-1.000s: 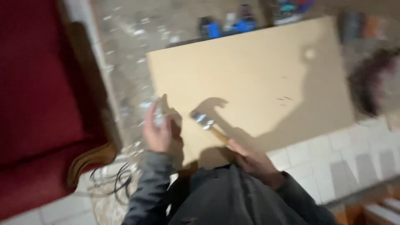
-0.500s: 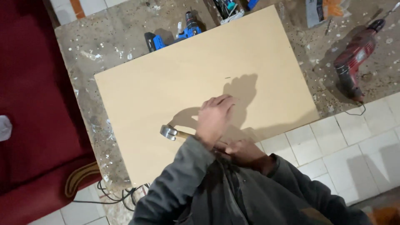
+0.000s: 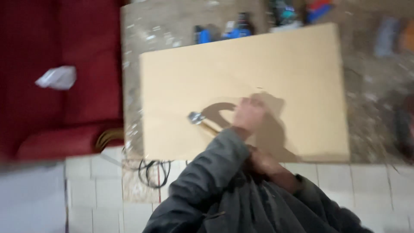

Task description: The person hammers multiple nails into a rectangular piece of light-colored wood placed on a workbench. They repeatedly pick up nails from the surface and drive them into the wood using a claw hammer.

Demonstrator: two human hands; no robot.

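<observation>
- Head view: flat rectangular plywood sheet [image 3: 241, 82], pale tan, smooth, lying on a dusty, speckled work surface [image 3: 164, 26].
- Left hand [image 3: 248, 115]: resting on the sheet, fingers curled; blur hides whether it grips anything.
- Right hand [image 3: 263, 162]: close to the body at the sheet's near edge, closed on the wooden handle of a hammer [image 3: 202, 122].
- The hammer's metal head lies over the sheet, left of the left hand.
- Grey jacket sleeves; white tiled floor [image 3: 99, 190]; black cable [image 3: 151, 172]; red upholstery [image 3: 56, 108].
</observation>
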